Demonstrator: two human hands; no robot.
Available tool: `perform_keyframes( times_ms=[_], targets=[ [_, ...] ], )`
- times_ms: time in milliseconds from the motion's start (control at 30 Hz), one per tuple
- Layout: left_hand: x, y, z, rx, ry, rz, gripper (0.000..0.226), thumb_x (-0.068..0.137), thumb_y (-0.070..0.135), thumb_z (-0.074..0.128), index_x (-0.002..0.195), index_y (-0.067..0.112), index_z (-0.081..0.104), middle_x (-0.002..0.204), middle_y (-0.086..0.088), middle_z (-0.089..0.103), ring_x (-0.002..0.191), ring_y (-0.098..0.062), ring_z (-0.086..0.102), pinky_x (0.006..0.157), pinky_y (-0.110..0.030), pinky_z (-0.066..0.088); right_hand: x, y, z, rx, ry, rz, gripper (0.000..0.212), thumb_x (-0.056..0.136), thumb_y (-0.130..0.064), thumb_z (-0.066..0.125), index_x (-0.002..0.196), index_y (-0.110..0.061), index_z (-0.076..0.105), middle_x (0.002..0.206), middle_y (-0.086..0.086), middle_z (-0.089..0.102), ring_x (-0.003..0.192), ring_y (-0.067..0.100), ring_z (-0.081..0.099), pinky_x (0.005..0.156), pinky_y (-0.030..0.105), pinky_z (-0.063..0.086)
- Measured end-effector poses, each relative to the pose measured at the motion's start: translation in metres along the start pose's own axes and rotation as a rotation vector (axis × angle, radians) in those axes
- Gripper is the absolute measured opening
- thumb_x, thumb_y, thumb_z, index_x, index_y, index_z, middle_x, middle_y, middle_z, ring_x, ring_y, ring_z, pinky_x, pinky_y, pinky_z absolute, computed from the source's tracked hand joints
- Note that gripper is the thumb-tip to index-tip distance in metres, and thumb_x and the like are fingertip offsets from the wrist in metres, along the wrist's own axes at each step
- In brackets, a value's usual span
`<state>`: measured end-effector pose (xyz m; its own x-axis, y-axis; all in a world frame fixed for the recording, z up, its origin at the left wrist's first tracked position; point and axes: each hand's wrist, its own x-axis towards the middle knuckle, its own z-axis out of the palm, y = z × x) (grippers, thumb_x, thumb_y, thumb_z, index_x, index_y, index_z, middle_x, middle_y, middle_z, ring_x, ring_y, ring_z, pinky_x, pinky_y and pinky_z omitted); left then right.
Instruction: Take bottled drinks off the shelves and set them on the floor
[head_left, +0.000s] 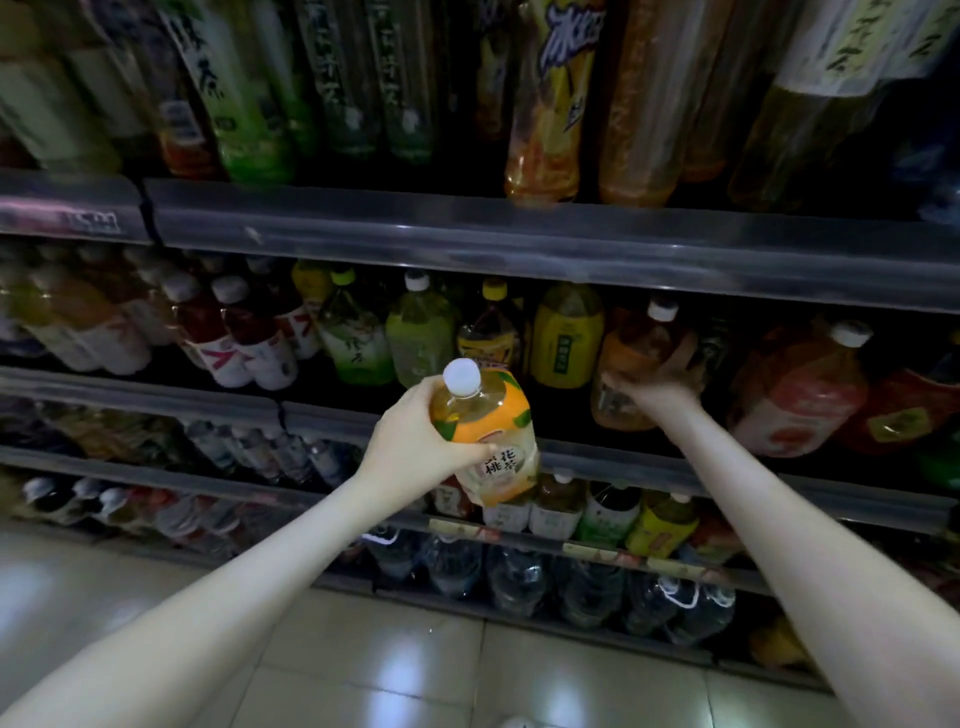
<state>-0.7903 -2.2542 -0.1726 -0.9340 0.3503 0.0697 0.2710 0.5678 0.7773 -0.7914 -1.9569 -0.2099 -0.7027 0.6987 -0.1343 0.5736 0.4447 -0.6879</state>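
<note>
My left hand (415, 441) grips a large tea bottle (493, 431) with an orange label and a white cap, held out in front of the shelves, clear of them. Reaching into the second shelf, my right hand (657, 379) curls its fingers round a second orange-labelled bottle (631, 364) that still stands on that shelf, white cap up. Both forearms stretch forward from the bottom of the view.
Dim shelves (519, 239) hold many bottled drinks: yellow and green tea bottles (566, 338) in the middle, a red-labelled bottle (800, 395) to the right, water jugs (519, 577) at the bottom. A pale tiled floor (415, 670) lies below.
</note>
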Motion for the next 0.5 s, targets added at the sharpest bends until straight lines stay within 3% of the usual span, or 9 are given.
perform_keyframes(
  times_ms=[133,167,233,333,400,500],
  targets=[
    [-0.011,-0.01,0.0,-0.02,-0.094,-0.127,0.069,0.059,0.044,0.087,0.118,0.033,0.051,0.11,0.015,0.061,0.103,-0.01,0.059,0.087,-0.031,0.05,-0.071,0.012,0.009,0.144,0.087,-0.235,0.11,0.076,-0.042,0.078,0.151,-0.013,0.004,0.155,0.019,0.012,0.143,0.031,0.013,0.114,0.042,0.02],
    [-0.016,-0.011,0.0,-0.014,-0.129,-0.146,0.067,0.059,0.044,0.087,0.115,0.035,0.05,0.108,0.015,0.061,0.102,-0.01,0.059,0.086,-0.031,0.051,-0.09,0.013,0.013,0.227,-0.005,-0.31,0.106,0.075,-0.042,0.078,0.15,-0.016,0.009,0.154,0.015,0.017,0.142,0.026,0.018,0.115,0.042,0.023],
    [-0.028,-0.01,0.003,0.033,-0.198,-0.16,0.068,0.059,0.045,0.086,0.113,0.037,0.046,0.107,0.016,0.059,0.1,-0.009,0.058,0.086,-0.031,0.051,-0.124,0.014,0.021,0.282,-0.346,-0.42,0.103,0.067,-0.052,0.076,0.148,-0.026,0.018,0.154,0.006,0.024,0.14,0.015,0.025,0.115,0.042,0.028],
    [-0.05,-0.005,0.009,0.136,-0.267,-0.119,0.079,0.058,0.05,0.084,0.127,0.033,0.049,0.106,0.015,0.057,0.098,-0.008,0.057,0.084,-0.028,0.052,-0.157,0.02,0.027,0.216,-0.759,-0.416,0.088,0.067,-0.054,0.078,0.139,-0.042,0.03,0.145,-0.006,0.041,0.13,0.005,0.043,0.106,0.031,0.041],
    [-0.065,-0.002,0.012,0.161,-0.273,-0.094,0.084,0.058,0.051,0.083,0.132,0.031,0.048,0.106,0.015,0.057,0.098,-0.008,0.057,0.082,-0.026,0.051,-0.174,0.027,0.025,0.349,-0.879,-0.324,0.078,0.066,-0.041,0.085,0.131,-0.04,0.041,0.126,-0.008,0.061,0.113,0.005,0.06,0.091,0.023,0.049],
    [-0.092,-0.001,0.012,0.112,-0.288,-0.1,0.083,0.057,0.053,0.082,0.13,0.032,0.05,0.11,0.016,0.06,0.099,-0.005,0.058,0.083,-0.025,0.051,-0.2,0.041,0.018,0.456,-0.831,-0.305,0.063,0.065,-0.035,0.082,0.121,-0.027,0.055,0.109,-0.006,0.071,0.102,0.01,0.067,0.082,0.024,0.052]
  ],
)
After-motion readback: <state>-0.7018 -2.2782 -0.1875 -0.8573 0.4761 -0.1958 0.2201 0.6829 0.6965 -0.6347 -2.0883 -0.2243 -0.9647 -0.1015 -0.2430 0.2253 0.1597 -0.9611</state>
